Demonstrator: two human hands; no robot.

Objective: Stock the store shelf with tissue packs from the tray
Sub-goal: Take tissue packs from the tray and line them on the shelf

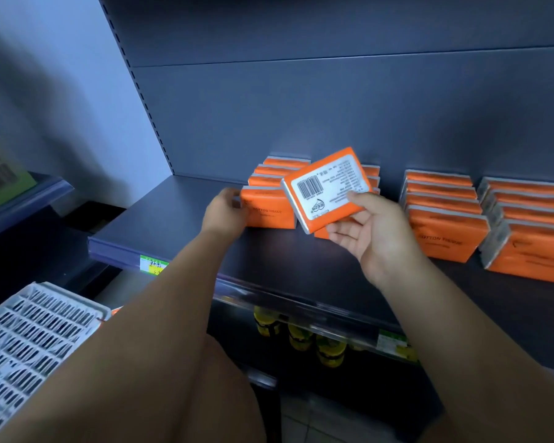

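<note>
Right grip: thumb over, fingers under tilted orange tissue pack, white barcode label up.
Left grip: beside it, curled fingers at shelved pack's end; hold unclear.

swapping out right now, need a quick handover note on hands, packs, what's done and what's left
Left hand: touches the left end of the leftmost row's front pack; grip unclear.
Right hand: holds a tissue pack, barcode side up, above the shelf.
Done: four rows of orange packs stand on the shelf.
Left: set the held pack in place. The tray sits lower left; what it holds is not visible.
</note>
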